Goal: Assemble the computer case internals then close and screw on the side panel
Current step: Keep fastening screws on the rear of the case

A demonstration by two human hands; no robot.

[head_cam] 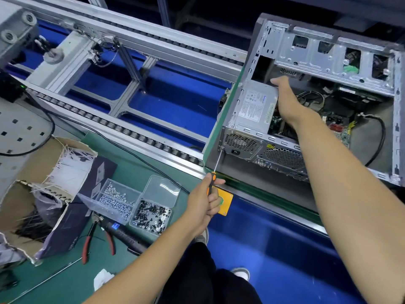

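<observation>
The computer case (pixel 324 102) lies on its side at the upper right of the frame, side panel off and interior exposed, resting on the green-edged counter (pixel 140 172) beside the conveyor rails (pixel 122 69). The power supply (pixel 255 106) sits in the case's near-left corner. The right hand (pixel 285 97) reaches into the case and presses against the power supply's inner edge; its fingers lie behind the unit, so whether they curl round it cannot be told. The left hand (pixel 205 201), fingers clenched round the orange-and-black handle, holds a screwdriver (pixel 215 167) with the tip set at the rear panel's corner by the fan grille. Judgement: the step in hand is fastening the power supply to the rear panel; internals remain unfinished and no side panel is fitted. Next move calls for keeping the unit seated and the driver square on the screw. Screw trays (pixel 133 205) lie at lower left.
</observation>
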